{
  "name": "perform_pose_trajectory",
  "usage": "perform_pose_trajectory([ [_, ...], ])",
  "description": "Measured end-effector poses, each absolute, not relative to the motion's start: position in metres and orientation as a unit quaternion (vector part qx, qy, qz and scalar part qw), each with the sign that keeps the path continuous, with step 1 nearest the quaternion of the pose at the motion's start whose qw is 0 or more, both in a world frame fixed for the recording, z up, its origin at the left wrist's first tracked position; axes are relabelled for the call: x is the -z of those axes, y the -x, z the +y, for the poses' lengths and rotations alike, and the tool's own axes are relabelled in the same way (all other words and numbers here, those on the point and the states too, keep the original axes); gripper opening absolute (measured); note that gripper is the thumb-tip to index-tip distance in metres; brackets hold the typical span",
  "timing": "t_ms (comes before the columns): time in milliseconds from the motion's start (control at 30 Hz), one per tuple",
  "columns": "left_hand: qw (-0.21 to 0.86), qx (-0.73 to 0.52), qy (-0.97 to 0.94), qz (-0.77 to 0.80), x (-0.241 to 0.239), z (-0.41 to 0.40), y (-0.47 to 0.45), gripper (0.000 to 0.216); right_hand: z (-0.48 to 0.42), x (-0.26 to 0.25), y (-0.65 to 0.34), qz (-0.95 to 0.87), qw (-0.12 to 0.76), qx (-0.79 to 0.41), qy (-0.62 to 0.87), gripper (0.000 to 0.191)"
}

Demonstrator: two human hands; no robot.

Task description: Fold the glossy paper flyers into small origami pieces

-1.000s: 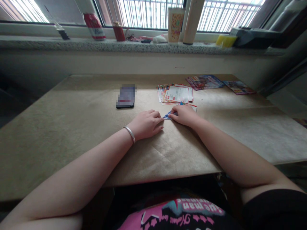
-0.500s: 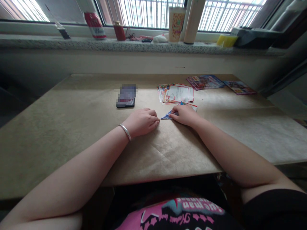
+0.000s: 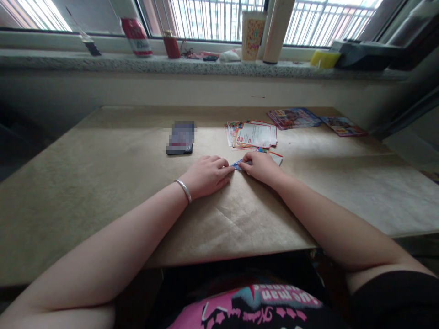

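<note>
On the near side of the card stack (image 3: 256,135), left of its middle: a small folded paper (image 3: 236,165) with a blue pattern, low on the bench (image 3: 219,228), narrow end toward the left. Just nearer than the card stack, over the folded paper: the right hand (image 3: 259,167), with thumb and fingertips pinched on it. Nearer than the card stack too, and off to its left: the left hand (image 3: 208,176), palm down, fingers loosely stretched out rather than gripping, with a fingertip at the folded paper's narrow end. Around the left wrist, a silver bracelet (image 3: 184,190). By the near right corner of the card stack, partly hidden by the right hand: a white sheet (image 3: 276,158) with a red edge; impossible to tell whether part of the folded paper. On top of the card stack, a white printed face with a red border. Left of the card stack, well apart: a dark phone (image 3: 181,138) with a pixelated surface. Beyond the card stack to the right: fanned glossy cards (image 3: 295,118). Well beyond the card stack, on the stone sill (image 3: 192,67): a patterned cup (image 3: 253,37) almost straight behind, a red can (image 3: 136,36) far to the left.
</note>
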State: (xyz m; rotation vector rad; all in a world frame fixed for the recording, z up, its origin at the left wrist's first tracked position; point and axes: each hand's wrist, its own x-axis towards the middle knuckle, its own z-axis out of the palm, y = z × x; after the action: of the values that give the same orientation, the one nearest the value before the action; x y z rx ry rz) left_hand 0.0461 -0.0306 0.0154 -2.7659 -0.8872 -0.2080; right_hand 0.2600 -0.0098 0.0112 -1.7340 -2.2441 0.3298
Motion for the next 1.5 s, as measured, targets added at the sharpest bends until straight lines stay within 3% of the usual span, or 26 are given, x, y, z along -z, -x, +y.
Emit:
perform_pose_trajectory([
  [200, 0.143, 0.02, 0.934, -0.326, -0.026, -0.036, -0.047, 0.039, -0.005, -0.011, -0.279, -0.755, 0.142, -0.119, 0.629, 0.024],
  [467, 0.158, 0.023, 0.922, -0.352, -0.029, -0.027, -0.03, 0.038, -0.006, -0.001, -0.275, -0.759, 0.217, -0.154, 0.594, 0.022],
  [733, 0.127, 0.015, 0.914, -0.386, -0.025, -0.031, -0.037, 0.038, -0.003, -0.001, -0.281, -0.76, 0.202, -0.128, 0.605, 0.012],
  [1500, 0.071, 0.027, 0.92, -0.385, -0.021, -0.035, -0.044, 0.038, -0.003, -0.007, -0.289, -0.76, 0.179, -0.15, 0.607, 0.008],
])
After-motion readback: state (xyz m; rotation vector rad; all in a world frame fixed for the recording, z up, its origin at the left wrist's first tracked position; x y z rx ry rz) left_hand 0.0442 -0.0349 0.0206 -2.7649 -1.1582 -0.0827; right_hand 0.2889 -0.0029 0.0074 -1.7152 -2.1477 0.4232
